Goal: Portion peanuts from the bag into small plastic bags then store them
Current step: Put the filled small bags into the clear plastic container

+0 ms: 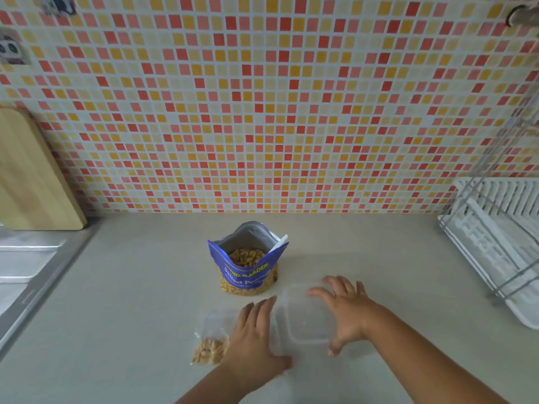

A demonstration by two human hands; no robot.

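A blue bag of salted peanuts [246,268] stands open on the beige counter, with a white scoop handle [279,243] sticking out of it. In front of it lies a clear square plastic container [306,316] with its lid on. My left hand [253,336] rests against its left edge and my right hand [347,312] grips its right side, fingers spread over the lid. A small plastic bag holding peanuts [210,344] lies flat just left of my left hand.
A wooden cutting board [32,176] leans on the tiled wall at the far left above a steel sink [26,266]. A white dish rack [501,243] with a wire frame stands at the right edge of the counter [131,301].
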